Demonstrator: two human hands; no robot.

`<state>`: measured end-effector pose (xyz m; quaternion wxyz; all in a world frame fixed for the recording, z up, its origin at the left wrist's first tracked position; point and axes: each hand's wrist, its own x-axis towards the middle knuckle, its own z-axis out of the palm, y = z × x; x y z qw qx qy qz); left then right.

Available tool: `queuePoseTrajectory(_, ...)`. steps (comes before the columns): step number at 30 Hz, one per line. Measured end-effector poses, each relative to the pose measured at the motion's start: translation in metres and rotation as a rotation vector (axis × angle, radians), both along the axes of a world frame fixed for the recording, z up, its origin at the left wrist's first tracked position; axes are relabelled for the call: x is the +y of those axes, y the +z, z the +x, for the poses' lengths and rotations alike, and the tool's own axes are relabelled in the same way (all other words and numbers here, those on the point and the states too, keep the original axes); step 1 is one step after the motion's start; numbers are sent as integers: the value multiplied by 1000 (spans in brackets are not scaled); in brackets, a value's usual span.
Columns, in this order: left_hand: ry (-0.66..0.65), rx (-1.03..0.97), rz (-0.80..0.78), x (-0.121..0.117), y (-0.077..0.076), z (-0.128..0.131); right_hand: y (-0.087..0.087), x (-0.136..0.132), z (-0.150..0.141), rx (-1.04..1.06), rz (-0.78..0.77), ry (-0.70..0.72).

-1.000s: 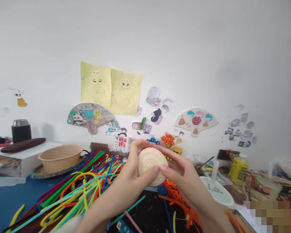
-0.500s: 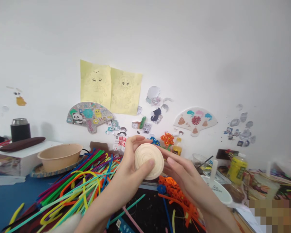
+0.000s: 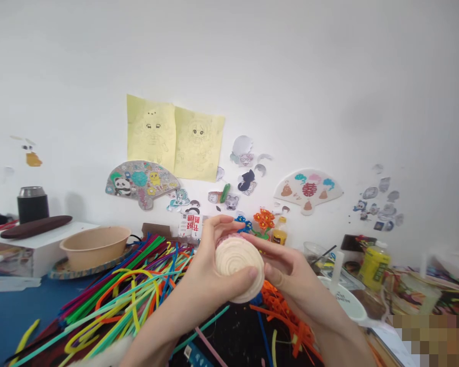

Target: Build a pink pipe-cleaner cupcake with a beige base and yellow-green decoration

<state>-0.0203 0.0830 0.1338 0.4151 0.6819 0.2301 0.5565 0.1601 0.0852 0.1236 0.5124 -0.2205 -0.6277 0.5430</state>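
Observation:
A round cream-coloured piece with concentric rings (image 3: 234, 261) is held up in front of me, its ringed face toward me. A strip of pink shows along its upper edge. My left hand (image 3: 207, 272) grips it from the left, thumb pressed flat across the face and fingers curled behind. From the right, my right hand (image 3: 294, 272) holds its edge, with the thumb at the right rim and fingers reaching behind the top. What the hidden fingertips touch cannot be seen. Below lie orange pipe cleaner pieces (image 3: 286, 316) on a dark mat (image 3: 229, 336).
Many coloured pipe cleaners (image 3: 126, 290) spread over the left side. Behind them stand a tan bowl (image 3: 95, 247) and a black can holder (image 3: 32, 206). Toward the right are a pale lid-like disc (image 3: 346, 300) and a yellow bottle (image 3: 374, 265). Orange flowers (image 3: 263, 220) stand at the wall.
The cream piece has come down slightly and tilted, so pink now shows at its top edge. My left thumb has slid right across its face; my right thumb has moved down to the rim.

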Motion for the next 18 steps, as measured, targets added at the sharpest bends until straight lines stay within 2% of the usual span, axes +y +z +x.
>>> queuePoseTrajectory(12,82,16,-1,-5,7,2,2,-1,-6,-19,38,-37)
queuePoseTrajectory(18,94,33,30,-3,4,1,4,-2,-8,-26,35,-45)
